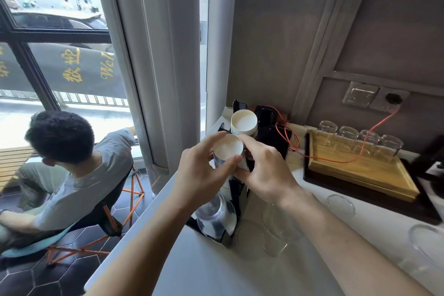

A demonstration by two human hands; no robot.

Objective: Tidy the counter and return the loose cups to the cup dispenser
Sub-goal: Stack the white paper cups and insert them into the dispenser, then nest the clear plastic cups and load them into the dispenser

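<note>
A black cup dispenser (236, 196) stands at the left edge of the white counter (216, 267). Its middle slot holds a stack of white paper cups (228, 147), bottom up. My left hand (201, 173) grips the top of that stack with thumb and fingers. My right hand (266, 170) pinches the same stack from the right. A second paper cup stack (243, 120) sits in the slot behind. The nearest slot holds clear plastic cups (216, 217). Loose clear plastic cups (276, 230) lie on the counter beside the dispenser.
A wooden tray (360, 173) with several glass jars (346, 138) sits at the back right, with a red cable (374, 127) running to a wall socket. More clear cups (430, 240) lie at the right. A person sits on a chair (79, 228) left of the counter.
</note>
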